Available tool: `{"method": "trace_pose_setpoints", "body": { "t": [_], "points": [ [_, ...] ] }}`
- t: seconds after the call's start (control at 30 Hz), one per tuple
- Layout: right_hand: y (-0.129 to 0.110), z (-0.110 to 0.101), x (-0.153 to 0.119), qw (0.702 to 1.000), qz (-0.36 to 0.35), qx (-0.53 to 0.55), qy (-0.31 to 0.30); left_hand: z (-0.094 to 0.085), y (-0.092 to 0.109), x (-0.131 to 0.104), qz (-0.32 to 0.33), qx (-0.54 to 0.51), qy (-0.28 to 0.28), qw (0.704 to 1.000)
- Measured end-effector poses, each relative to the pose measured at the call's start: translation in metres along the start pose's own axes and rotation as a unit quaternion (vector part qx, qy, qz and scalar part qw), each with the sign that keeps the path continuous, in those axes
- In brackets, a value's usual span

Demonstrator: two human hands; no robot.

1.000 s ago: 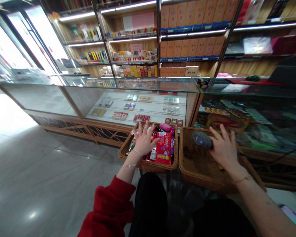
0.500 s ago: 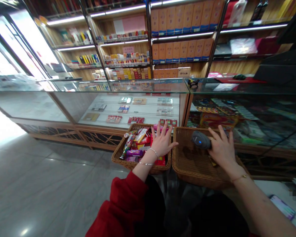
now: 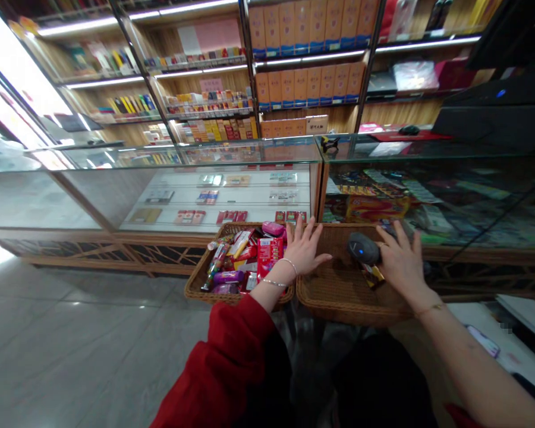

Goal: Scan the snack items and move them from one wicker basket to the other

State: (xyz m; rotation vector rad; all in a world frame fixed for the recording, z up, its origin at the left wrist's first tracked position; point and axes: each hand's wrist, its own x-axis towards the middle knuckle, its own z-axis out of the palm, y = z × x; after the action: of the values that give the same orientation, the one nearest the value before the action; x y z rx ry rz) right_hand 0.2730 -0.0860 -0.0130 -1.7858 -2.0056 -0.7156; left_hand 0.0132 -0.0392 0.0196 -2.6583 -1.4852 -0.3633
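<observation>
My left hand (image 3: 302, 248) hovers with fingers spread above the edges where the two wicker baskets meet, holding nothing. Below it and to the left is the left basket (image 3: 191, 292), full of packaged snacks, among them a red packet (image 3: 270, 255) and a purple tube-shaped pack (image 3: 229, 277). In my right hand (image 3: 400, 261) is a dark grey barcode scanner (image 3: 362, 248), its head pointing left over the right basket (image 3: 327, 297). A small yellow-and-black packet (image 3: 374, 276) lies in that basket under the scanner, partly covered by my right hand.
Glass display counters (image 3: 232, 202) run behind the baskets, with small boxes inside. Shelves of orange boxes (image 3: 310, 86) stand farther back. At right, a phone (image 3: 484, 342) rests on a white surface (image 3: 508, 356). Grey tiled floor (image 3: 93, 351) lies at left.
The view has shifted right. My left hand has moved right from over the snacks toward the right basket, uncovering the red packet. More of the yellow-and-black packet shows below the scanner.
</observation>
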Motion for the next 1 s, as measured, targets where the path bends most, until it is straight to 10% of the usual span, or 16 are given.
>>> {"method": "trace_pose_setpoints", "body": {
  "t": [1.0],
  "points": [
    [0.017,0.014,0.008,0.986,-0.047,-0.105,-0.124,0.056,0.045,0.046,0.101,0.013,-0.164,0.981]
  ]
}}
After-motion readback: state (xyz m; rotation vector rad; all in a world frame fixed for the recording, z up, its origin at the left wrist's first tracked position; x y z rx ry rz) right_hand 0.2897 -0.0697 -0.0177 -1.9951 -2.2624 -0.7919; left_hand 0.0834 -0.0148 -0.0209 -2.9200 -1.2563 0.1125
